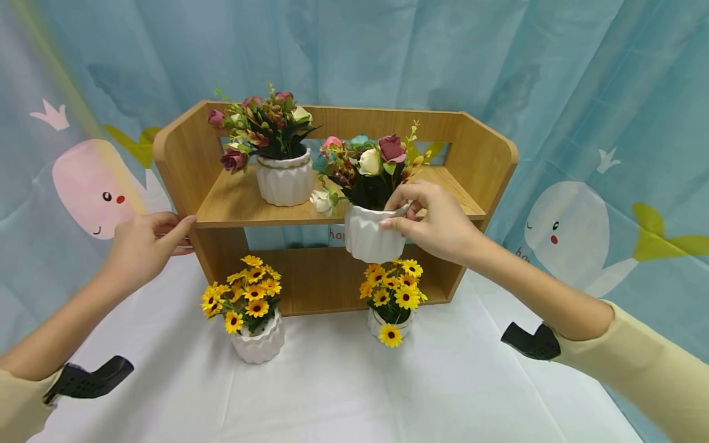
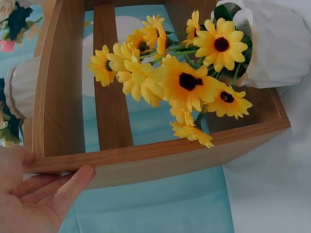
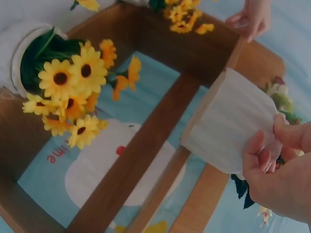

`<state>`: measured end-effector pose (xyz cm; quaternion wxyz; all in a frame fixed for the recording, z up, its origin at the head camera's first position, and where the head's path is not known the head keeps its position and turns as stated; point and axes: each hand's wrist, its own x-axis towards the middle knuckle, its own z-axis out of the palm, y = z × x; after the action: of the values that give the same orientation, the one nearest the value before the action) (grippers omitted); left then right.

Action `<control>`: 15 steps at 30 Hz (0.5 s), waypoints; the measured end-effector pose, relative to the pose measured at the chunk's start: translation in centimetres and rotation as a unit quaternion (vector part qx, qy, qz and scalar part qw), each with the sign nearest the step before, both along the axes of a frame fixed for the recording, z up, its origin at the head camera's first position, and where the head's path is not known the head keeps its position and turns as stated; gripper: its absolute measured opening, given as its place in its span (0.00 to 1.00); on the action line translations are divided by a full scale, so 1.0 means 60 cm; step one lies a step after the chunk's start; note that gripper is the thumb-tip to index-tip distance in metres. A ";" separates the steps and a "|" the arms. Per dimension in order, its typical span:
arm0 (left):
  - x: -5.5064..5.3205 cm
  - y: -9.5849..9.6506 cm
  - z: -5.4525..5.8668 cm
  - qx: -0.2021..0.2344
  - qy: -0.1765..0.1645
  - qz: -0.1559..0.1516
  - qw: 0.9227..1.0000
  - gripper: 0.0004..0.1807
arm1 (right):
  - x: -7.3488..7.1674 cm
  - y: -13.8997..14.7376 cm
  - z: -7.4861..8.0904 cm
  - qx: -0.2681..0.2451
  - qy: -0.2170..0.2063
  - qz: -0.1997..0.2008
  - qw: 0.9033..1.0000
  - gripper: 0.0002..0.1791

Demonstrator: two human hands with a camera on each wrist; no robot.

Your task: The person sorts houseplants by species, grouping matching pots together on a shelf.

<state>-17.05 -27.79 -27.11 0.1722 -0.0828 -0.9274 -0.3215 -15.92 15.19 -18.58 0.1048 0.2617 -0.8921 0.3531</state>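
Observation:
My right hand (image 1: 440,224) grips the rim of a ribbed white pot (image 1: 368,237) of artificial roses, thumb outside and fingers inside. This pot hangs in front of the upper board of a two-tier wooden shelf (image 1: 316,280), its base below the board's front edge. In the right wrist view the pot's pale side (image 3: 231,119) faces the camera. At the shelf's left side panel, my left hand (image 1: 138,249) holds the front edge, the thumb over it and the other fingers along the outer face. A second white rose pot (image 1: 285,178) stands on the upper board, left of centre.
Two white pots of yellow sunflowers stand on the white tablecloth (image 1: 332,394) before the lower tier: the left sunflowers (image 1: 255,292) near the side panel, the right sunflowers (image 1: 407,295) below the held pot. A blue curtain (image 1: 365,49) with whale prints hangs behind.

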 end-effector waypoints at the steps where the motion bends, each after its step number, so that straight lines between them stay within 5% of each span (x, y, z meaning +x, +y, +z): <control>1: 0.000 0.001 0.000 -0.001 0.001 0.001 1.000 0.25 | -0.001 0.001 0.004 -0.001 -0.004 -0.001 1.000 0.04; 15: 0.001 0.003 0.000 -0.001 0.005 0.001 1.000 0.25 | -0.004 0.008 0.053 0.003 -0.003 -0.025 1.000 0.06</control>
<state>-17.00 -27.61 -27.10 0.1771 -0.0842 -0.9269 -0.3201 -16.16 15.64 -15.43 0.1101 0.2385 -0.8999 0.3482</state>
